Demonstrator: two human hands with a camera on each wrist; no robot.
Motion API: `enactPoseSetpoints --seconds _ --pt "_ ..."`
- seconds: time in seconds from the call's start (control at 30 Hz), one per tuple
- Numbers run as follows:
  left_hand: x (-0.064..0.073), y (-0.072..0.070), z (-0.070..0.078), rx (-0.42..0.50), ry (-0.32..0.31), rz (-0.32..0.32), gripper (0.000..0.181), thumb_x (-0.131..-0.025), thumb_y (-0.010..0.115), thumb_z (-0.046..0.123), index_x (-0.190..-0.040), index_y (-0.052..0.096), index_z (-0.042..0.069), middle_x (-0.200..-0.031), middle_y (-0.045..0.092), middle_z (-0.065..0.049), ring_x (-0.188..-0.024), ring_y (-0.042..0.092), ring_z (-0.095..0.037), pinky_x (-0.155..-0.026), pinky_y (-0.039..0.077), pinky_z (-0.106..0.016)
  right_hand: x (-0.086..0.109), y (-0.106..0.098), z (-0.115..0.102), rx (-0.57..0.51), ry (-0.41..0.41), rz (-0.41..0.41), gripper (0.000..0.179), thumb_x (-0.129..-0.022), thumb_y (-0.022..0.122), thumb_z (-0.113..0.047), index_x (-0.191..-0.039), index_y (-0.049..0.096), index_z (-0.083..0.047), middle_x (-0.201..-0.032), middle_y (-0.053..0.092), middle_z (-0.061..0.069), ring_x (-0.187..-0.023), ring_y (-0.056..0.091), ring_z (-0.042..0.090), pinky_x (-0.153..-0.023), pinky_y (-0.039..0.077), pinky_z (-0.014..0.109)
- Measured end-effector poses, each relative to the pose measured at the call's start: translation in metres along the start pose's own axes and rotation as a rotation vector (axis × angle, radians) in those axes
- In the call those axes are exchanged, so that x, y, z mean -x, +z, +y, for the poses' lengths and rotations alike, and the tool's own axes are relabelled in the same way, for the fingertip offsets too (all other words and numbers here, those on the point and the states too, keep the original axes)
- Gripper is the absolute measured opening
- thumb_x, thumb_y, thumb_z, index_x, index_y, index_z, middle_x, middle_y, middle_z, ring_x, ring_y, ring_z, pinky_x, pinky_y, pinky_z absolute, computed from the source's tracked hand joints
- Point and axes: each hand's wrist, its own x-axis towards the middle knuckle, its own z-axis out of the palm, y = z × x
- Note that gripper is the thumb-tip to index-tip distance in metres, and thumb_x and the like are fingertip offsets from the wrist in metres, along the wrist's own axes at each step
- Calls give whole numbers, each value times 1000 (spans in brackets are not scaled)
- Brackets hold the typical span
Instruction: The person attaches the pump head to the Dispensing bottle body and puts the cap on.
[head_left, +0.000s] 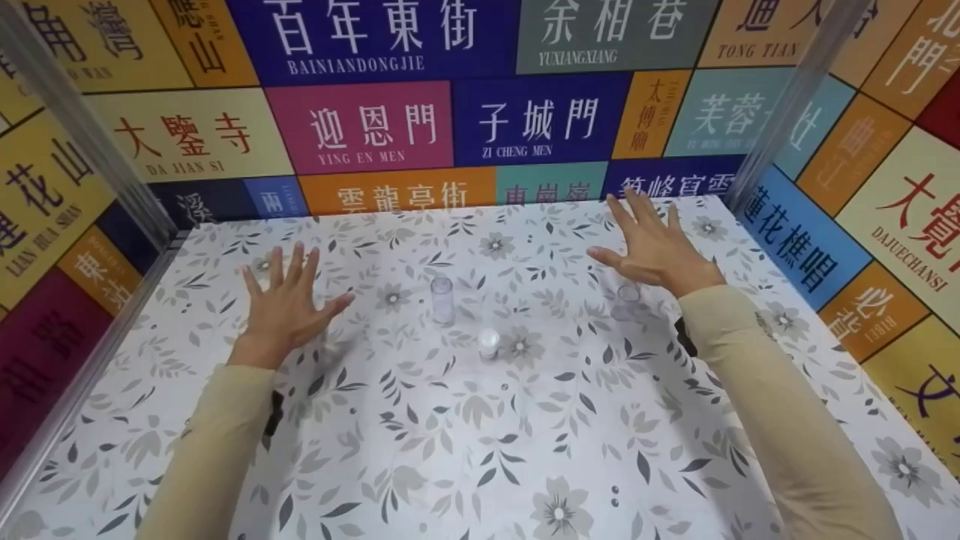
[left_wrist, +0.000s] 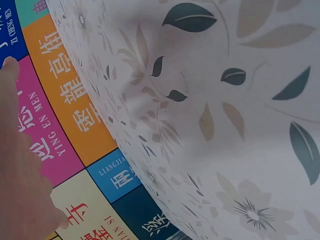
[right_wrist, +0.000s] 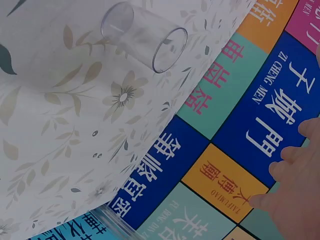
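Note:
My left hand hovers over the left part of the table, fingers spread and nothing held. Its fingers also show at the left edge of the left wrist view. Above the far right part, my right hand hangs with spread fingers, holding nothing. Close below it stands a clear plastic cup, which the right wrist view shows as a see-through cup with an open rim. Between the hands a small clear bottle stands upright. Just in front and to its right is a small white cap-like piece.
A white cloth with grey leaves and flowers covers the table. Colourful panels with Chinese lettering rise behind it and on both sides. Transparent posts stand at the back corners.

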Motion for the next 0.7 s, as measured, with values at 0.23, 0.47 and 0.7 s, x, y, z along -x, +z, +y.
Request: enactPoseSetpoints --seconds 0.23,0.47,0.7 --pt "-1 -1 8 -17 27 -7 95 -96 35 72 -161 1 12 -169 -8 -14 -154 -14 -43 -115 -17 -74 2 3 -7 7 -37 10 97 -94 35 -76 -162 -1 -16 -169 -9 17 -157 -8 40 -120 -12 69" --pt "-1 1 17 -45 59 -3 95 -95 36 72 -162 2 13 -170 -8 -13 -156 -14 -40 -115 -20 -71 4 8 -13 8 -79 34 95 -96 38 -72 -162 0 -17 -170 -9 15 -157 -6 38 -121 -10 69" --pt "0 10 24 -43 108 0 93 -96 38 70 -162 4 13 -170 -6 -11 -156 -11 -39 -118 -18 -70 7 14 -18 12 -91 27 93 -97 38 -70 -162 -1 -18 -170 -10 12 -157 -9 35 -123 -10 66"
